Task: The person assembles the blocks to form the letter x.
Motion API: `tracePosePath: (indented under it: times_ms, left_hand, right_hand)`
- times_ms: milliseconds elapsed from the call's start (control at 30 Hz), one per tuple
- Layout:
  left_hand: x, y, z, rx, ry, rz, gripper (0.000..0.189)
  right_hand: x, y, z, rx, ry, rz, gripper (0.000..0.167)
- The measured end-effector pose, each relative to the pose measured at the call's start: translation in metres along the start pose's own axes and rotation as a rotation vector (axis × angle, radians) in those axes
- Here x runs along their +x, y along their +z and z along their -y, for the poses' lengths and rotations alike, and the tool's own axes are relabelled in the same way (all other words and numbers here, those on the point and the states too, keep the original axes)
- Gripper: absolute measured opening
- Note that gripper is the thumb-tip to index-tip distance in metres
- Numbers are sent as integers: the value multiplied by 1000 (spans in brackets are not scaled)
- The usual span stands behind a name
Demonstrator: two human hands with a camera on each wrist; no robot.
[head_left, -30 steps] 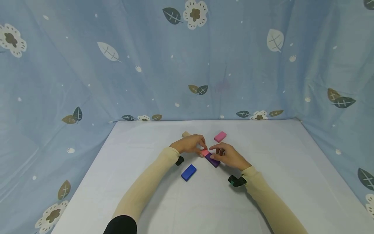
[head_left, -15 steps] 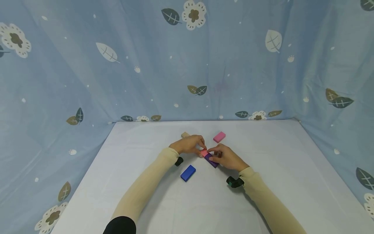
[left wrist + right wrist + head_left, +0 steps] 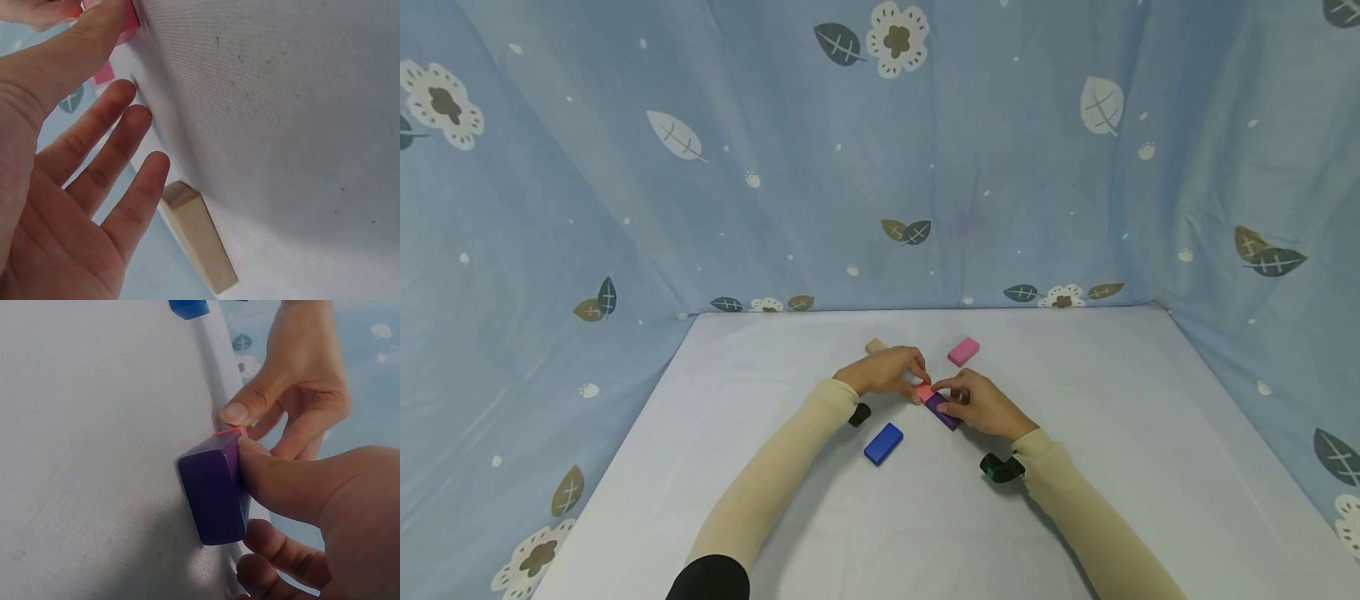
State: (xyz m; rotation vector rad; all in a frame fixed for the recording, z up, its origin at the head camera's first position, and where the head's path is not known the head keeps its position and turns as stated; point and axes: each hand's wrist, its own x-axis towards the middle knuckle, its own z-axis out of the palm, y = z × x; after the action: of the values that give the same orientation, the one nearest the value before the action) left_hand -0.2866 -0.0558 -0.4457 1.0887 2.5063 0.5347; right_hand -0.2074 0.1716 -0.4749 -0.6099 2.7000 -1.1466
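Observation:
A purple block (image 3: 947, 418) and a coral-pink block (image 3: 924, 392) lie end to end on the white table in the head view. My left hand (image 3: 887, 371) pinches the coral block between thumb and index finger, its other fingers spread loosely in the left wrist view. My right hand (image 3: 987, 406) has its thumb on the purple block, also large in the right wrist view (image 3: 209, 497). The right index fingertip reaches to where the two blocks meet, and its contact is partly hidden in the right wrist view.
A blue block (image 3: 883, 443) lies nearer the person. Behind the hands are a pink block (image 3: 963, 351) and a natural wood block (image 3: 875, 344), the latter partly covered by the left hand. A patterned blue curtain (image 3: 760, 208) hangs beyond the white table (image 3: 760, 367).
My right hand has shifted slightly left, its index finger closing onto the join of the coral and purple blocks. The left hand keeps its pinch, nearly still.

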Motion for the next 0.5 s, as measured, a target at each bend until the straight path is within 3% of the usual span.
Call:
tracePosePath:
  times_ms: [300,500]
  left_hand:
    - [-3,-2,-4,14,31,16,39]
    - [-6,-3,-4,-25,12,31,45]
  right_hand:
    - [0,2,-2,-23,16,-6,33]
    - [-1,2,-2,-24,0,-3,33]
